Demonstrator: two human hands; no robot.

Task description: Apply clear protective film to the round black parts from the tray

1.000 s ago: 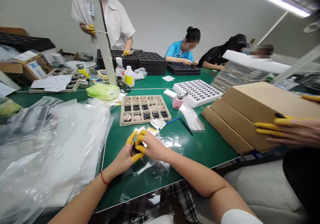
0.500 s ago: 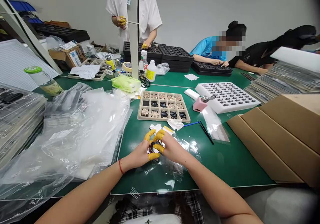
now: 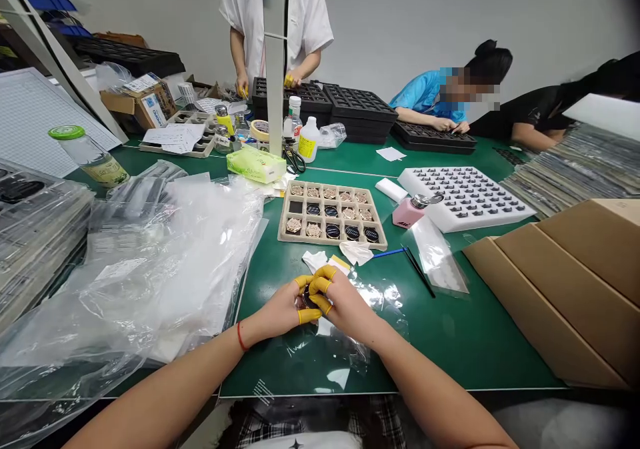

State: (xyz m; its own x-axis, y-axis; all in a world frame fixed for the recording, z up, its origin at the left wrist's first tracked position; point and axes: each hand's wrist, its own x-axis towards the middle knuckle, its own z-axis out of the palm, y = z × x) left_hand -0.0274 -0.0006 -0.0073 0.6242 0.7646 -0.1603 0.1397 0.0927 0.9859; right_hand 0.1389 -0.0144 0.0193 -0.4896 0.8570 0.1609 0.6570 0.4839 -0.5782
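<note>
My left hand [image 3: 285, 309] and my right hand [image 3: 337, 299], both with yellow finger cots, close around a round dark watch head [image 3: 307, 295]. Fingers partly cover it, so its detail is hard to make out. Just beyond the hands lie crumpled white wipes [image 3: 356, 252] and a small yellow-edged piece [image 3: 341, 263]. Farther back sits a beige compartment tray [image 3: 283, 232] of watch heads, some with rose-gold dials up, others black. One compartment in its left column shows only a dark bottom. Clear plastic film [image 3: 387, 302] lies to the right of the hands.
Plastic bags [image 3: 165, 275] cover the left side. To the right are black tweezers [image 3: 420, 272], a pink pump bottle [image 3: 407, 213], a white foam tray [image 3: 467, 225] of small parts and cardboard boxes [image 3: 545, 282]. A post [image 3: 275, 95] stands behind; co-workers [image 3: 430, 99] sit or stand beyond.
My fingers have shifted around the watch head; my right fingers now cover more of it. Across the table, the standing co-worker's raised hand has come down to the black trays. The view has shifted slightly.
</note>
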